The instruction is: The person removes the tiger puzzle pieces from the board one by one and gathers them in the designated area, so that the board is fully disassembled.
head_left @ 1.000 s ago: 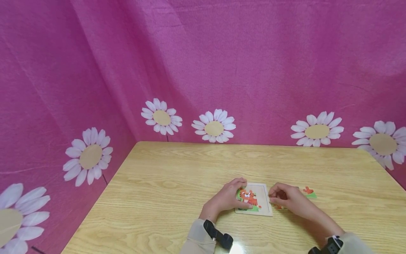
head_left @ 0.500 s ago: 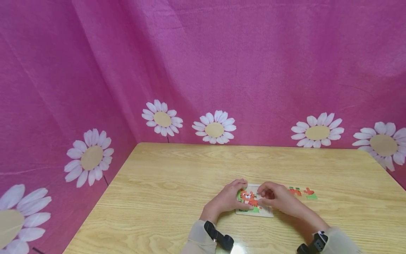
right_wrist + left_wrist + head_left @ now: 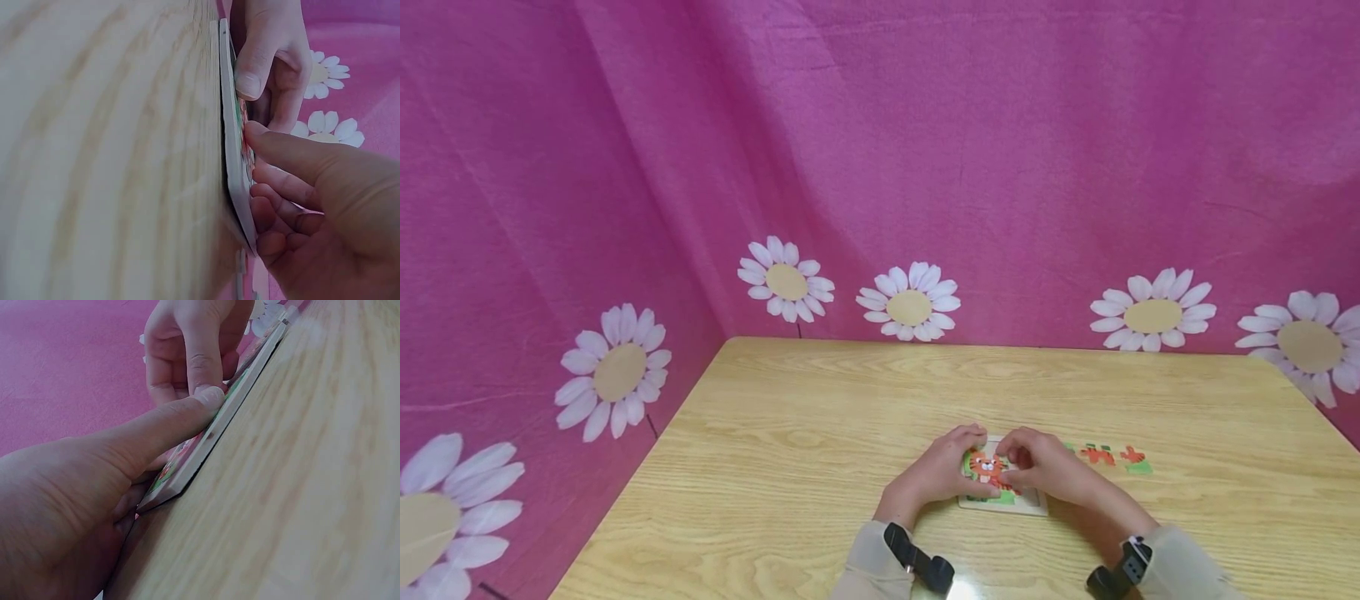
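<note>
Compared with a second earlier, the right hand (image 3: 1048, 467) has been brought leftward from beside the right edge of the puzzle tray (image 3: 1032, 509) to above it, and more of the loose pieces at the right is left uncovered. The left hand (image 3: 936, 468) has been kept at the tray's left side.

The back and the left of the scene are closed off by a pink curtain (image 3: 1000, 167), printed along its lower part with white daisies (image 3: 909, 308). In front of it a pale wood-grained table (image 3: 820, 433) is seen, with a spot of glare (image 3: 961, 589) at its near side. Beige sleeves (image 3: 872, 567) are worn, and a black wrist device (image 3: 917, 558) is strapped on at each wrist.

The thin tray is laid flat on the table, its left part filled by a tiger picture (image 3: 983, 463) in orange and green. The tray is gripped by the left thumb and fingers. The right fingers are bent above the picture; whether a piece is pinched there cannot be told. To the right, apart from the tray, an orange piece (image 3: 1098, 455) and an orange-and-green piece (image 3: 1138, 461) are laid out.
</note>
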Demonstrator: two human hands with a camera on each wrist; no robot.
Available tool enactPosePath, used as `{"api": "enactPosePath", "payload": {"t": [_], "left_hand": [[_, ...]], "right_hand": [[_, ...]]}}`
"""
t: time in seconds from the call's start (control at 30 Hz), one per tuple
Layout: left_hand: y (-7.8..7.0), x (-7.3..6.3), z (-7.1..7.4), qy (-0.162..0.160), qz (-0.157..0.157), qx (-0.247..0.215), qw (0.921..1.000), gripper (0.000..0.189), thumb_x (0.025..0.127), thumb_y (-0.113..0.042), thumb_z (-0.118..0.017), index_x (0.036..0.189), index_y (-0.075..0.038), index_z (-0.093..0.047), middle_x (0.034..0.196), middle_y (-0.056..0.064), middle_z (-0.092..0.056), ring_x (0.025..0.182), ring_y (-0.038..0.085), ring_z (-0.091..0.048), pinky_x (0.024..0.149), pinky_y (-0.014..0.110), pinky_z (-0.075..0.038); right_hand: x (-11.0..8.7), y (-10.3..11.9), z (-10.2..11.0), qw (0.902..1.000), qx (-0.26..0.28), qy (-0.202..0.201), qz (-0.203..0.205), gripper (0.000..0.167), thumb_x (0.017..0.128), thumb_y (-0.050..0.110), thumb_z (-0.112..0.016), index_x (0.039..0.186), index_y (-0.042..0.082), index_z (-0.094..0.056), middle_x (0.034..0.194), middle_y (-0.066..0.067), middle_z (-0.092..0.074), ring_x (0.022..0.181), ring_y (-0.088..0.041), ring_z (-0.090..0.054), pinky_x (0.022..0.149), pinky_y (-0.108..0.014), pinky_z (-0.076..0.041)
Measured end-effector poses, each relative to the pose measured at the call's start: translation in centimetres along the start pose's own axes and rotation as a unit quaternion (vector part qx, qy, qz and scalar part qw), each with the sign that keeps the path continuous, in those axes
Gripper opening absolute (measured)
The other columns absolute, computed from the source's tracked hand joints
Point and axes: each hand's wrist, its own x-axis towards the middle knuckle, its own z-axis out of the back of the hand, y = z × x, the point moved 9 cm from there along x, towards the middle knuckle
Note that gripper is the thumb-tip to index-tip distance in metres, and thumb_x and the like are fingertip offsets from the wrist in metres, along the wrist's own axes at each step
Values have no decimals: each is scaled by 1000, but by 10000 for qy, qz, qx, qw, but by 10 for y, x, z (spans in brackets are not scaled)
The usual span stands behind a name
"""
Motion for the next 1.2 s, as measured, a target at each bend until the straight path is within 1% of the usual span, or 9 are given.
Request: {"api": "enactPosePath", "payload": {"t": [0.3, 0.5, 0.7, 0.77, 0.87, 0.93, 1.07, 1.2], "left_hand": [[-1, 0, 0, 17, -3, -28, 10000, 78, 78, -40, -81, 144, -12, -49, 155, 0, -40, 145, 18, -37, 119, 33, -34], [-1, 0, 0, 32, 71, -70, 9999, 79, 78, -39, -81, 144, -12, -48, 155, -1, -40, 144, 19, -38, 119, 33, -35], [0, -1, 0, 35, 132, -90, 9999, 79, 78, -39, -82, 145, -13, -48, 156, -1, -39, 144, 19, -38, 118, 34, -36], [0, -1, 0, 12, 135, -88, 9999, 79, 78, -40, -82, 145, -13, -48, 156, -1, -40, 144, 19, -38, 119, 34, -36], [0, 0, 0, -14, 149, -88, 9998, 80, 78, -40, -82, 145, -13, -47, 156, -1, -40, 144, 20, -38, 119, 34, -35], [0, 0, 0, -22, 145, -80, 9999, 80, 78, -40, -82, 145, -13, -47, 156, -1, -40, 144, 20, -38, 119, 35, -35], [1, 1, -1, -34, 129, -45, 9999, 80, 78, -40, -82, 145, -13, -47, 156, 0, -40, 144, 21, -38, 119, 35, -34], [1, 1, -1, -41, 125, -55, 9999, 80, 78, -40, -82, 144, -13, -48, 156, -1, -40, 145, 21, -38, 120, 36, -34]], "right_hand": [[3, 2, -5, 9986, 410, 314, -147, 23, 87, 8, -72, 103, 0, -59, 84, -4, -50, 76, -10, -43, 60, -19, -38], [2, 4, -5, 9985, 354, 314, -274, 23, 87, 6, -71, 103, 1, -56, 86, -5, -49, 78, -14, -44, 61, -20, -38], [0, 6, -2, 9994, 80, 26, -344, 25, 85, 8, -74, 103, 4, -56, 90, -4, -53, 82, -15, -45, 63, -19, -40], [-1, 9, -1, 9995, -24, -112, -285, 25, 84, 6, -74, 102, 4, -57, 91, -3, -54, 82, -14, -45, 64, -19, -40], [-3, 13, 1, 9993, -109, -311, -154, 25, 83, 4, -74, 101, 5, -57, 90, -3, -55, 79, -10, -45, 63, -18, -41], [-5, 16, 2, 9988, -185, -451, 59, 25, 83, 2, -74, 101, 4, -57, 87, -3, -55, 76, -7, -44, 61, -18, -41], [-9, 21, 4, 9963, -358, -692, 352, 25, 83, 2, -74, 101, 5, -57, 84, 0, -54, 73, -2, -44, 59, -17, -41], [-11, 22, 4, 9949, -393, -800, 472, 26, 83, 2, -74, 102, 6, -57, 86, 0, -55, 74, -2, -47, 60, -18, -44]]}}
